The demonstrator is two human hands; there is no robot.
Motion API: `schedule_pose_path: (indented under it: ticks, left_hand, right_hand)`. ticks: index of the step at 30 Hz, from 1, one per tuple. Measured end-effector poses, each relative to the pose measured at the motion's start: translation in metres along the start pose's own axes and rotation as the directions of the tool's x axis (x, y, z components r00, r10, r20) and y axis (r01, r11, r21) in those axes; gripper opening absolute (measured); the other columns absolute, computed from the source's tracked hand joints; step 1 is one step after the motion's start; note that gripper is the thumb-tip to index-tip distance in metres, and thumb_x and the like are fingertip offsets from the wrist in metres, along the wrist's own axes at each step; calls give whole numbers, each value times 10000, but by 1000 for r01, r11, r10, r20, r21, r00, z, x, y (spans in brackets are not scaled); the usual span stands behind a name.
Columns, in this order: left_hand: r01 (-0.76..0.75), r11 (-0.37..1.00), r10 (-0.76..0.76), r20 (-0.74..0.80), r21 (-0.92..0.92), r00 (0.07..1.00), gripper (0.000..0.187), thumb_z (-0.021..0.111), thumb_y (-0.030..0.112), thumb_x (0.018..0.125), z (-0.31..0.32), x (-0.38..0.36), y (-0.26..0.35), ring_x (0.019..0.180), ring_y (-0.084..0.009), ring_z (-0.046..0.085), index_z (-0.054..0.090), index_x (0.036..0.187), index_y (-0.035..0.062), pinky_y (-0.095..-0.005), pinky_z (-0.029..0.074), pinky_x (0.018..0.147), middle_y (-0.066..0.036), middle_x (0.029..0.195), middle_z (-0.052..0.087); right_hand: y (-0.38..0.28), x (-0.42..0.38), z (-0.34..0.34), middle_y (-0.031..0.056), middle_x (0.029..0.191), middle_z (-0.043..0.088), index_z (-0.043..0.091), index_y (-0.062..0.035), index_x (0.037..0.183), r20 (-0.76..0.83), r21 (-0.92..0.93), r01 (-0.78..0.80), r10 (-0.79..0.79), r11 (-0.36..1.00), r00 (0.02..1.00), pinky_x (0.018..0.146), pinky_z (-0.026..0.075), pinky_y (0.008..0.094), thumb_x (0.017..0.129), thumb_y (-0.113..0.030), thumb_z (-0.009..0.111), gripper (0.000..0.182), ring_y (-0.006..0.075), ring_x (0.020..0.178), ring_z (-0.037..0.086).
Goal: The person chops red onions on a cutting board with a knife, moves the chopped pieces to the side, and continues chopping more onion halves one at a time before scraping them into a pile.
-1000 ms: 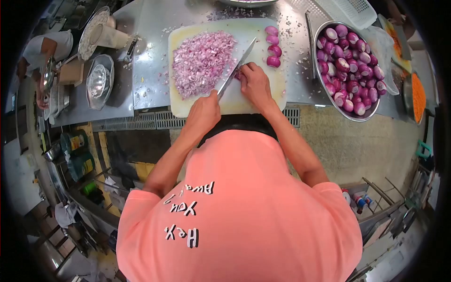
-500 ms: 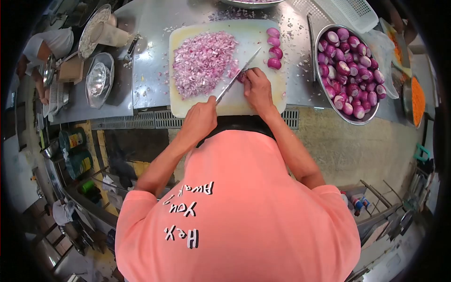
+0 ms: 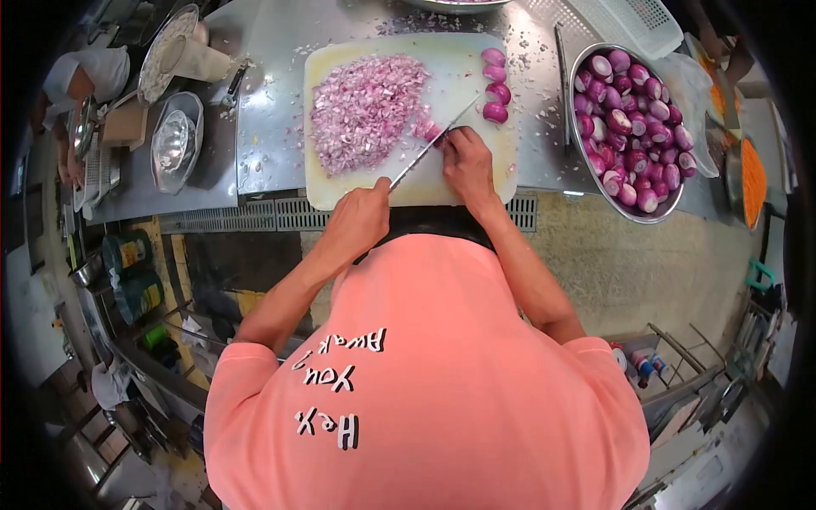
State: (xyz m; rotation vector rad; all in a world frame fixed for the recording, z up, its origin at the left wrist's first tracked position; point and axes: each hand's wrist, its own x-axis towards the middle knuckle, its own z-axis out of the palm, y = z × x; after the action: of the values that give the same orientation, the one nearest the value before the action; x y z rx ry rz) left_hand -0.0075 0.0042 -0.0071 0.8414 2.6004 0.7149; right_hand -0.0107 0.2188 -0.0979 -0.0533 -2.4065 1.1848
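My left hand [image 3: 362, 212] is closed round the handle of a knife [image 3: 436, 141]. The blade slants up and right over the white cutting board [image 3: 459, 64], beside a small cut piece of onion [image 3: 427, 130]. My right hand [image 3: 468, 163] is just right of the blade, fingers bent and pressed together on an onion that they mostly hide. Chopped onion [image 3: 365, 110] forms a wide heap on the board's left part. Several peeled purple onions [image 3: 495, 93] lie in a column near the board's right edge.
A metal bowl [image 3: 678, 204] full of purple onions stands at right, near a white basket [image 3: 642, 25] and an orange-filled bowl [image 3: 754, 183]. Metal dishes [image 3: 177, 140] and a dark-handled tool [image 3: 236, 82] lie left. Another person's arm [image 3: 78, 89] shows far left.
The blade has shifted slightly to the right and down, close to my right fingers. The other person's hand at far left has moved a little. My grip looks the same.
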Motion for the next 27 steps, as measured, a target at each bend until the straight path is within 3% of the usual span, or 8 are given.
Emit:
schedule_pose_path:
  ticks: [5, 8, 10, 14, 19, 27]
  left_hand:
    - [7, 1000, -7, -8, -7, 1000, 96, 515, -26, 835, 10, -3, -8, 619, -476, 571, 452, 908, -29, -548, 406, 559, -274, 610, 540]
    - [65, 998, -64, 73, -11, 995, 61, 500, -30, 838, -3, 0, 0, 641, -481, 577, 449, 867, -45, -555, 426, 583, -279, 616, 548]
    - [48, 997, -51, -52, -56, 997, 85, 512, -32, 839, -4, -3, 3, 609, -474, 571, 454, 902, -30, -541, 408, 560, -268, 595, 537]
    - [60, 998, -58, -42, 37, 997, 63, 502, -30, 837, 1, -2, -9, 637, -493, 565, 453, 872, -47, -551, 424, 578, -281, 614, 544]
    - [108, 994, -104, -112, 26, 988, 71, 502, -39, 827, 1, -2, -6, 643, -493, 573, 474, 888, -61, -555, 424, 585, -288, 618, 547]
    - [118, 993, -116, -117, 15, 986, 83, 514, -42, 818, 3, -2, -8, 653, -490, 581, 480, 890, -63, -554, 432, 587, -298, 624, 551]
  right_hand:
    - [-3, -4, 2, 164, 863, 591, 620, -6, 881, 5, -44, -9, 10, 999, 1000, 703, 485, 448, 791, 9, 608, 92, 372, 804, 584]
    - [-2, -4, 1, 155, 879, 607, 628, -10, 875, -3, -66, 15, -15, 998, 1000, 702, 490, 442, 790, -8, 618, 86, 360, 803, 590]
    - [-3, -1, 1, 145, 898, 622, 636, -12, 864, 11, -111, 23, -22, 994, 1000, 708, 495, 436, 792, -22, 625, 73, 349, 797, 594]
    - [-9, 5, 3, 142, 904, 627, 646, -15, 864, 2, -128, 29, -29, 991, 1000, 710, 502, 434, 790, -24, 624, 78, 345, 804, 607]
    - [-12, 12, 4, 160, 905, 624, 653, -14, 890, 35, -72, -72, 74, 995, 997, 710, 515, 442, 792, -7, 602, 110, 377, 802, 625]
    - [-6, 18, 13, 194, 857, 599, 646, 17, 864, 23, 33, -51, 50, 998, 998, 716, 502, 456, 786, 22, 587, 98, 405, 792, 604]
